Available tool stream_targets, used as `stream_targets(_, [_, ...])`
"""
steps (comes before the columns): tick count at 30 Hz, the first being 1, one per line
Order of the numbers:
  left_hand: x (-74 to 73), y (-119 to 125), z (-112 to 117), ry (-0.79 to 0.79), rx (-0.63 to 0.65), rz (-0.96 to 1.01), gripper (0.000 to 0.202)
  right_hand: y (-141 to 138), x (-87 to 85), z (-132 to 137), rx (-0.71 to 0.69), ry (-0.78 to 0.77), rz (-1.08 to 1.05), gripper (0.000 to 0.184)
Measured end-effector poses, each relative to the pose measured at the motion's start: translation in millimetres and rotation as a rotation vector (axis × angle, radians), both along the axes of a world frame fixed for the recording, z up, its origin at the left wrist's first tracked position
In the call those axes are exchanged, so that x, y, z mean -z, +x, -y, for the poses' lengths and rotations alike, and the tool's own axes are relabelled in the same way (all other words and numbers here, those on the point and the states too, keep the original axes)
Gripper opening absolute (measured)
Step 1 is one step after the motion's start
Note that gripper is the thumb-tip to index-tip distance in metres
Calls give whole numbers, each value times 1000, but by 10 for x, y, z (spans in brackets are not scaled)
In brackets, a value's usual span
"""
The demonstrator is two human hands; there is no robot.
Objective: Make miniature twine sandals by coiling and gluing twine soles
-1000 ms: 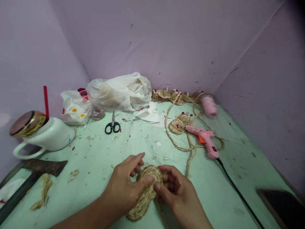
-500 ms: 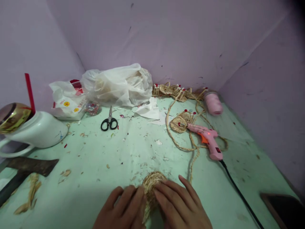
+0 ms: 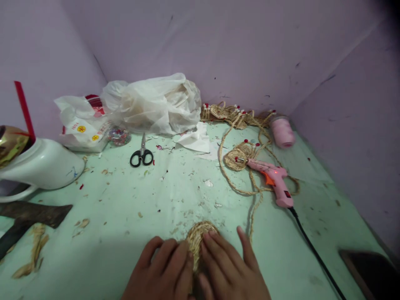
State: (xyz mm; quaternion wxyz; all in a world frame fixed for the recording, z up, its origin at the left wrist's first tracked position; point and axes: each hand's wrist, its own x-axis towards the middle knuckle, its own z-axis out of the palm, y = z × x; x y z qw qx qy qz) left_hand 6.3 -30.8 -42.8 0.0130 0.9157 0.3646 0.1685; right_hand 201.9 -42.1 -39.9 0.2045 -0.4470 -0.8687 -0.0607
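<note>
A flat coil of braided straw rope (image 3: 196, 239) is at the bottom centre, between my two hands and partly covered by them. My left hand (image 3: 165, 266) is closed with its fingers bent against the coil's left side; its thumb is hardly visible. On the right side, the fingers of my right hand (image 3: 229, 262) press over the coil, while the little finger sticks out. The coil's near end is hidden by my hands. Beyond them, a pink glue gun (image 3: 271, 177) lies with its nozzle over another straw coil (image 3: 233, 160), and a loose braid (image 3: 256, 208) trails toward me.
Black-handled scissors (image 3: 142, 156), a white plastic bag (image 3: 156, 104) and a printed bag (image 3: 83, 129) lie toward the back. On the left are a white jug (image 3: 56, 162) and a hatchet (image 3: 40, 213). A pink thread spool (image 3: 283, 132) stands right; a black cord (image 3: 315, 250) crosses the near right.
My right fingers have shifted slightly on the coil, and a thumb tip now shows between the hands. My left hand stays against the coil. The view has moved a little.
</note>
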Motion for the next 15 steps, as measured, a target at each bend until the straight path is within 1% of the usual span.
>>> stream_targets(3, [13,26,-33,-65,-33,35,26,107,-74,37,61,-88,-241,24])
stream_targets(5, [17,45,-47,-131,-44,44,28,163,-123,56,152,-97,-394,26])
stream_targets(8, [-46,75,-50,-212,-61,75,25,208,-185,56,278,-89,-505,23])
stream_targets(11, [-215,85,-99,-133,-12,113,22,262,-241,54,358,-86,-520,19])
stream_targets(13, [-371,66,-220,-70,72,104,23,325,-286,62,434,-64,-526,17])
stream_targets(15, [-534,35,-422,-83,217,64,24,398,-338,68,521,-47,-535,15])
